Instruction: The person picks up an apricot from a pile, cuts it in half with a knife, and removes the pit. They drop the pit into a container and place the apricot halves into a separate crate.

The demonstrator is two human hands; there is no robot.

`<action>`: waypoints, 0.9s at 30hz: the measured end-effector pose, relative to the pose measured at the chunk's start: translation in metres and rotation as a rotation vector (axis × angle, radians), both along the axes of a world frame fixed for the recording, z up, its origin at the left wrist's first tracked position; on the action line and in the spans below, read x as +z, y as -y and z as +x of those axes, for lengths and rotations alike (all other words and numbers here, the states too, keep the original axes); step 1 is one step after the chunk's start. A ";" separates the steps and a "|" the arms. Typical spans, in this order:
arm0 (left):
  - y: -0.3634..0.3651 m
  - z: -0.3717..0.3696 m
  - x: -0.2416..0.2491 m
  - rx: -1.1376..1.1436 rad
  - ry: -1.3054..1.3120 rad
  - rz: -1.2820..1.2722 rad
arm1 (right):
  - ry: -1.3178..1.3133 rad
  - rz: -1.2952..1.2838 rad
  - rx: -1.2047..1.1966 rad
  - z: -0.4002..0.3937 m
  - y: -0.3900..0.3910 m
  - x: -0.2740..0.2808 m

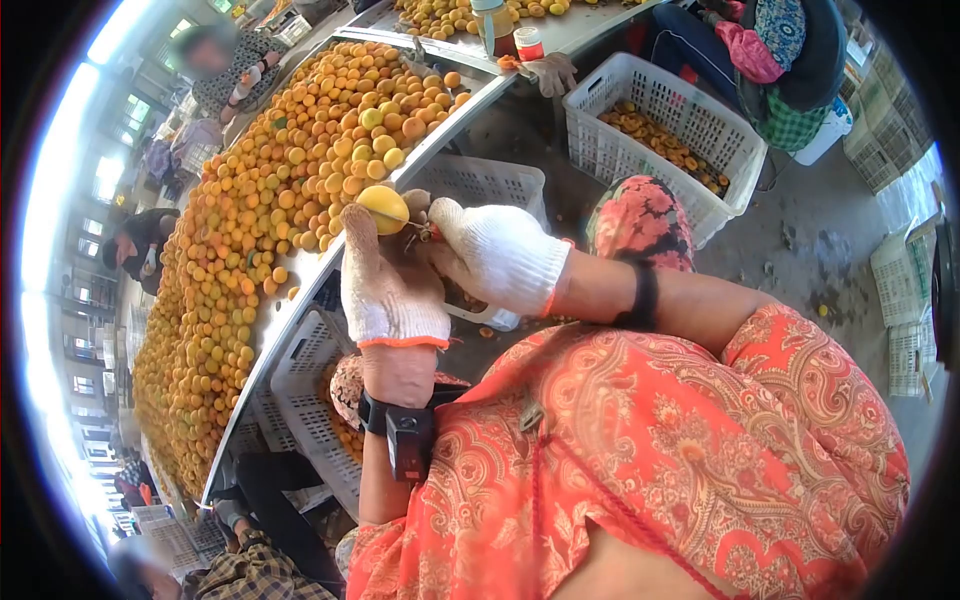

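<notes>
My left hand (393, 292), in a white knit glove soiled at the fingers, is closed around a yellow apricot (383, 209). From the right comes my right hand (503, 258), gloved the same way, its fingers closed on a small thin metal tool (424, 232). The tool meets the right side of the apricot; its exact shape is mostly hidden by the fingers. Both hands are held together just off the table's edge. Beside them, a large heap of orange-yellow apricots (270, 190) covers the table.
Below my hands stand white slatted crates, one at the left (312, 375) and one behind (490, 180). A larger crate (660, 130) holds halved apricots. A red-lidded jar (528, 43) and a glove (550, 73) lie on the table. Other people sit around it.
</notes>
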State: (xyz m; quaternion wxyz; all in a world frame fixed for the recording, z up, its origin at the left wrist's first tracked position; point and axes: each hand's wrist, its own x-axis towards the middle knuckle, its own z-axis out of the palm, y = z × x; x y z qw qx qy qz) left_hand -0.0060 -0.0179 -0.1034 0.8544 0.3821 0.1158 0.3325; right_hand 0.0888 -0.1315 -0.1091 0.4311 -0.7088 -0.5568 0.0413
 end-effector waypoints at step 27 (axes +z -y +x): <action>0.025 -0.003 0.021 0.089 -0.016 0.505 | -0.152 0.190 0.001 -0.005 0.013 0.015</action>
